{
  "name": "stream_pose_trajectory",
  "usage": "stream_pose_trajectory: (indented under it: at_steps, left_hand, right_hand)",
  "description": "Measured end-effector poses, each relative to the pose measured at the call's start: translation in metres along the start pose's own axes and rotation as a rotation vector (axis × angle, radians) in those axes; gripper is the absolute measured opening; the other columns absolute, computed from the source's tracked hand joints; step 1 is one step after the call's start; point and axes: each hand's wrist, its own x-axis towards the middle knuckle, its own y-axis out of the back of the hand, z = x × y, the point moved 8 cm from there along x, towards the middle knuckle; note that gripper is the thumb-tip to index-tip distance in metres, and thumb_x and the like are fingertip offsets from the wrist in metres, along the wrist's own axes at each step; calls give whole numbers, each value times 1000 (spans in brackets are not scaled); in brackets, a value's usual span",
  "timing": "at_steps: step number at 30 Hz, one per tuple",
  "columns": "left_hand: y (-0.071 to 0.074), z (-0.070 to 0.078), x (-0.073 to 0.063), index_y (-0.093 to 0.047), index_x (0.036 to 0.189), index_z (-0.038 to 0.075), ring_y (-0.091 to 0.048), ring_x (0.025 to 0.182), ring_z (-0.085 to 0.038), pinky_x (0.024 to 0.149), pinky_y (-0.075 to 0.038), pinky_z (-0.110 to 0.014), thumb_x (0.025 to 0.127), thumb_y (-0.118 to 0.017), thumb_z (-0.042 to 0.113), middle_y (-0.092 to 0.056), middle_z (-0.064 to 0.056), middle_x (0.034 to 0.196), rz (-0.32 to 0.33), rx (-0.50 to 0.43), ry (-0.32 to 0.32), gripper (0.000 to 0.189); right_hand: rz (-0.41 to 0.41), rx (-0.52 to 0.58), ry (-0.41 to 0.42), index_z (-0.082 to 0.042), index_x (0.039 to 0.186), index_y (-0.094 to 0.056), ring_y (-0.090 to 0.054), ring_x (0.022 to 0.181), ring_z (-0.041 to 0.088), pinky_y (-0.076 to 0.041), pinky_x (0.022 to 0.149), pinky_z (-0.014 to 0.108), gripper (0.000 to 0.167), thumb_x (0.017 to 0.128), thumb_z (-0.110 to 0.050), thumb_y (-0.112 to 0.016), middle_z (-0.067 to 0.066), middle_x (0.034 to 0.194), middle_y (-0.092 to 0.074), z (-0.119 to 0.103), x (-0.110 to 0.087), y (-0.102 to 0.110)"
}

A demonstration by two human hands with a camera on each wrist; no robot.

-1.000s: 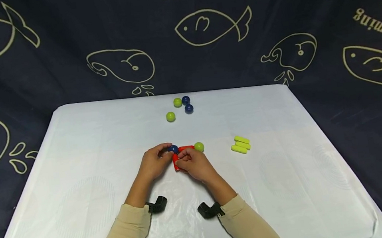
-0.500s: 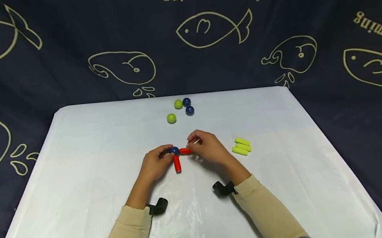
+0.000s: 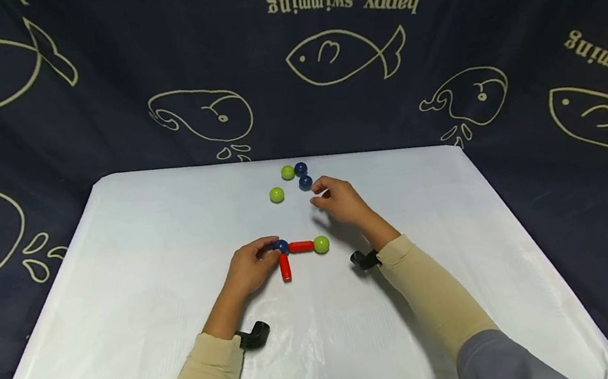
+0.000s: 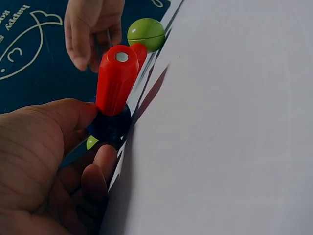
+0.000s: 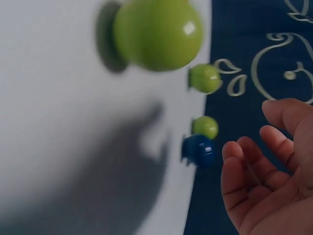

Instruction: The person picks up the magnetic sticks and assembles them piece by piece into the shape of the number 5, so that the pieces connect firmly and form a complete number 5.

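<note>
My left hand (image 3: 249, 266) pinches a dark blue ball (image 3: 282, 245) between thumb and fingers on the white table. Two red rods join that ball: one rod (image 3: 301, 247) runs right to a green ball (image 3: 321, 244), the other rod (image 3: 285, 267) points toward me. In the left wrist view the near rod (image 4: 113, 83) shows a silvery round end. My right hand (image 3: 342, 200), fingers loosely bent and holding nothing, hovers just right of a loose blue ball (image 3: 306, 183). In the right wrist view its fingers (image 5: 234, 171) are apart from the balls.
Near the far edge of the white table (image 3: 169, 213) lie another blue ball (image 3: 300, 169) and two green balls, one (image 3: 288, 172) beside it and one (image 3: 276, 195) closer in. Behind the table hangs a dark cloth (image 3: 118, 137) with fish drawings.
My right hand has left the red rods and green ball and moved up and right toward the loose balls. The yellow-green rods are now hidden behind the right arm. My left hand stays at the blue ball.
</note>
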Motion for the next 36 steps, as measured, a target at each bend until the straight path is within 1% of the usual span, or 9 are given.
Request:
stream_pose_trajectory:
  at_steps: [6, 9, 13, 16, 20, 22, 27, 30, 36]
  left_hand:
    - [0, 1, 0, -69, 127, 13, -57, 85, -21, 75, -44, -35, 94, -68, 22, -70, -5, 103, -3, 7, -6, 34]
    - [0, 3, 0, -68, 127, 13, -57, 85, -21, 75, -44, -36, 94, -68, 21, -70, -6, 104, -2, 11, -10, 34]
    - [-2, 3, 0, -69, 126, 13, -57, 85, -21, 76, -44, -36, 94, -68, 21, -70, -6, 104, -1, 0, -10, 33]
    - [-4, 4, 0, -68, 127, 13, -58, 87, -21, 77, -45, -37, 94, -68, 22, -70, -6, 105, -7, -3, -12, 34]
    - [-2, 2, -1, -69, 126, 14, -58, 86, -21, 77, -45, -37, 94, -68, 22, -70, -6, 102, 0, 6, -10, 34]
    - [1, 1, -1, -69, 126, 13, -57, 84, -21, 74, -44, -36, 93, -68, 21, -70, -5, 99, 9, 5, -10, 33]
    - [0, 3, -2, -69, 126, 12, -55, 80, -20, 70, -42, -33, 94, -67, 20, -69, -5, 96, -4, -10, -22, 33]
    - [-1, 4, -2, -69, 126, 13, -55, 80, -20, 70, -42, -33, 94, -68, 21, -69, -5, 96, -2, -12, -21, 33]
    - [1, 1, -1, -69, 126, 12, -56, 82, -20, 70, -43, -33, 94, -69, 20, -69, -5, 98, 7, 4, -21, 33]
  right_hand:
    - [-32, -48, 7, 0, 120, -62, -62, 102, 26, -50, 84, 40, 31, 94, -17, -68, 15, 122, -62, 10, 26, -9]
    - [-1, -57, 24, -1, 119, -62, -62, 100, 26, -51, 83, 38, 29, 94, -14, -67, 14, 118, -61, 14, 36, -10]
    - [47, -73, 2, -2, 119, -61, -62, 98, 25, -52, 80, 35, 27, 94, -12, -66, 13, 117, -58, 19, 44, -9]
    - [50, -90, -39, -3, 127, -58, -60, 100, 25, -51, 81, 35, 35, 94, -11, -66, 14, 123, -55, 24, 49, -10]
    - [-3, -118, -65, -6, 142, -51, -58, 106, 24, -50, 86, 34, 50, 95, -13, -65, 16, 134, -50, 27, 57, -19]
    - [-26, -126, -75, -7, 144, -49, -58, 108, 24, -50, 87, 34, 52, 95, -14, -64, 16, 137, -48, 28, 59, -23]
    - [-19, -152, -109, -8, 139, -53, -57, 111, 24, -48, 92, 35, 45, 96, -13, -65, 15, 134, -50, 33, 63, -27]
    - [-12, -158, -113, -8, 132, -56, -56, 111, 23, -46, 95, 35, 37, 96, -12, -64, 12, 130, -54, 35, 64, -28]
    - [-2, -116, -96, -9, 115, -58, -57, 111, 24, -47, 93, 38, 21, 95, -8, -63, 10, 122, -60, 32, 64, -28]
